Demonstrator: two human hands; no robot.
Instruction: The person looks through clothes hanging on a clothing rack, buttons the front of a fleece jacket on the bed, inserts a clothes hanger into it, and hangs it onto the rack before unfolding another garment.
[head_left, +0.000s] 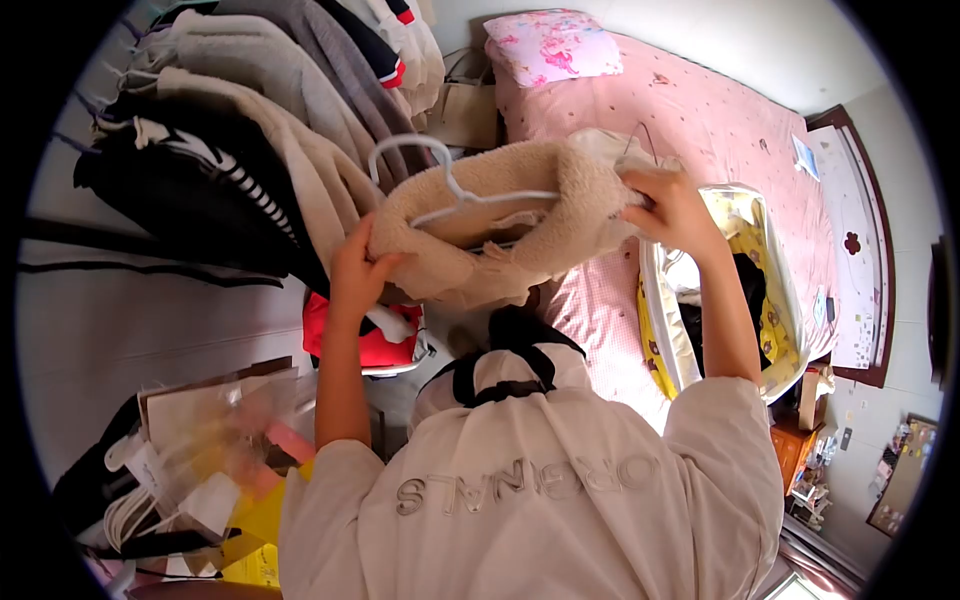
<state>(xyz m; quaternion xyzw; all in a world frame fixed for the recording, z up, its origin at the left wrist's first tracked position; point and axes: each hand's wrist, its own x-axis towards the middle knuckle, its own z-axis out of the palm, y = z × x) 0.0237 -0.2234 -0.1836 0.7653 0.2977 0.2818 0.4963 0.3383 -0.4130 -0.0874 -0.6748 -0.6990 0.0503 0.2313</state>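
A beige fleece garment (575, 185) is stretched between my two hands, its wide fleecy opening turned upward. A white hanger (455, 185) sits inside that opening with its hook standing up. My left hand (360, 268) grips the left edge of the garment, thumb on the near side. On the other side my right hand (675, 208) pinches the right end, where paler thin cloth bunches up. A thin hanger hook (643, 138) rises just behind my right hand; what it belongs to is hidden. The lower part of the garment is hidden.
Coats and jackets (270, 110) hang on a rack at the left. A pink bed (660, 95) with a pillow (555, 48) lies behind. On its near side stands a yellow-lined basket (780, 290) of dark clothes. Bags and papers (200, 480) pile up at lower left.
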